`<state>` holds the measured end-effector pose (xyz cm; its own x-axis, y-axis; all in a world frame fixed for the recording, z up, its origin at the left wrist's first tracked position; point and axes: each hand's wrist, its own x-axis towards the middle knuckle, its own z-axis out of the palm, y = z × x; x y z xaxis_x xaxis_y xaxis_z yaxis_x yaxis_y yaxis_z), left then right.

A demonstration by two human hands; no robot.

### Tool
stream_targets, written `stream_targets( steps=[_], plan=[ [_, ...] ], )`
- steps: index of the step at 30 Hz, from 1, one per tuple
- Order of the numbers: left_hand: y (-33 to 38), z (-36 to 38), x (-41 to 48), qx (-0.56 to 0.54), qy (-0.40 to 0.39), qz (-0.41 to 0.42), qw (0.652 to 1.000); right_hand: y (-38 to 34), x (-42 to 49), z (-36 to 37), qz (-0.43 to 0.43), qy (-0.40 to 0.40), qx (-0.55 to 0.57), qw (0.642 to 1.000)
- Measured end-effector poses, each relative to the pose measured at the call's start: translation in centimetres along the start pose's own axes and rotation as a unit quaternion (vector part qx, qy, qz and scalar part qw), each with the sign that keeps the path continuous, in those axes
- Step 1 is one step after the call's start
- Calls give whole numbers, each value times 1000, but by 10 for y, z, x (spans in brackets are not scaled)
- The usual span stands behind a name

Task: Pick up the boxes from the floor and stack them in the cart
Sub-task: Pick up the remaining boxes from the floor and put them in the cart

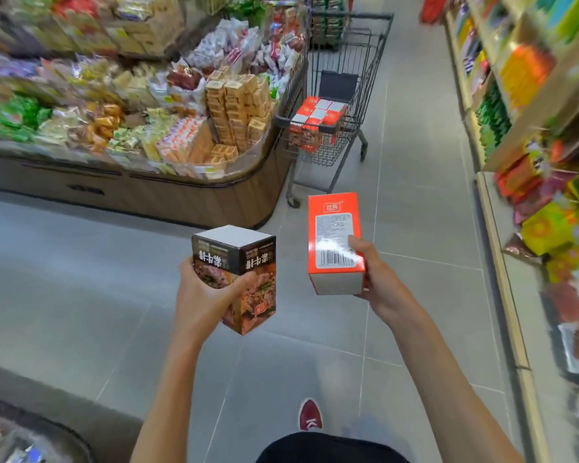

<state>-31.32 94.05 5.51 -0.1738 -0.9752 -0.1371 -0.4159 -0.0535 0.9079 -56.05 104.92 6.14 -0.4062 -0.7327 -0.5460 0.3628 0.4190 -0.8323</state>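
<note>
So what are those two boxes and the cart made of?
Both look like thin cardboard. The orange box in the right hand has a shiny coat, with glare on its label. The dark box in the left hand shows crisp folded edges. The cart looks like dark metal wire, an open grid.

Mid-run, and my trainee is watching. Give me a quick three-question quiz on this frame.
1. True or false: the shopping cart is empty.
2. Fill in: the left hand grips the dark box, whose top face is ____.
3. The orange box is: A on the floor; B in the right hand; C in the left hand.
Key: 1 false; 2 white; 3 B.
</note>
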Motion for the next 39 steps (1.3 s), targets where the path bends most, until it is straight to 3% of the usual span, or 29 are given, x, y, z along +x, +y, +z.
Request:
stream_targets(
  steps=[11,22,39],
  plan=[
    [54,98,152,4,-56,33,998,-75,137,-57,6,38,51,998],
    [114,195,293,15,-26,3,1000,-180,295,-112,37,25,30,999],
    [158,273,450,33,-36,-5,999,-260,457,-134,51,28,33,998]
  ],
)
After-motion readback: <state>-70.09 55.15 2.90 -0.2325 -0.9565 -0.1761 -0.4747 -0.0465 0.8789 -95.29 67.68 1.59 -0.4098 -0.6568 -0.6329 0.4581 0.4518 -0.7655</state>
